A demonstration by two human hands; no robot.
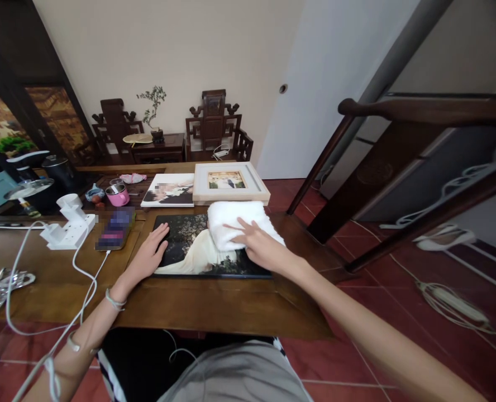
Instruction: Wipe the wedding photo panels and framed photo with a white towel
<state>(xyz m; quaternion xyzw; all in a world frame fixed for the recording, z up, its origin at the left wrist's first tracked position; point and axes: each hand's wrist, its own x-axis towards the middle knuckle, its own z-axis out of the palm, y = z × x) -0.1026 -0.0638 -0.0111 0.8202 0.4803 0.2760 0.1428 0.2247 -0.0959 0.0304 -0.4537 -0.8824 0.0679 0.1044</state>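
On the table lies a dark-edged photo panel [181, 255] showing a white gown against dark foliage. My left hand [152, 250] rests flat across its left edge, fingers stretched out. A folded white towel [254, 211] covers the panel's upper right part. My right hand [258, 243] presses down on the towel from above, its fingers spread over the cloth and not wrapped round it. Just behind stand a pale wooden photo frame [231, 195] and a flat white-edged photo print [168, 202], side by side.
A white power strip [70, 231] and a phone [114, 229] with cables lie to the left. Behind them are a pink mug [117, 194] and a black kettle [59, 172]. A dark wooden chair [373, 162] stands close on the right.
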